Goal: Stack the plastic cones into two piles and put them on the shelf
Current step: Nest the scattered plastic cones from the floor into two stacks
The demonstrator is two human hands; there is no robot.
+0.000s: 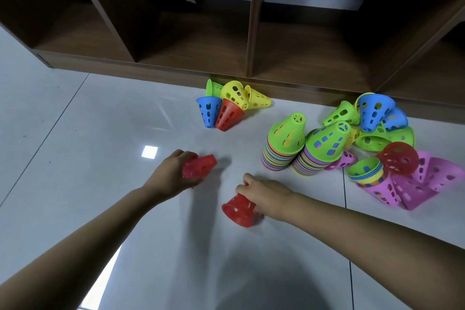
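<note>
My left hand grips a red perforated cone lying on its side on the white floor. My right hand holds a second red cone, its wide mouth tipped toward me. Two tall piles of nested cones stand to the right, each topped by a green cone: the left pile and the right pile. The dark wooden shelf with open compartments runs along the back.
A small cluster of blue, red, yellow and green cones lies against the shelf base. A larger heap of green, blue, red and pink cones lies scattered at the right. Glossy white floor tiles surround everything.
</note>
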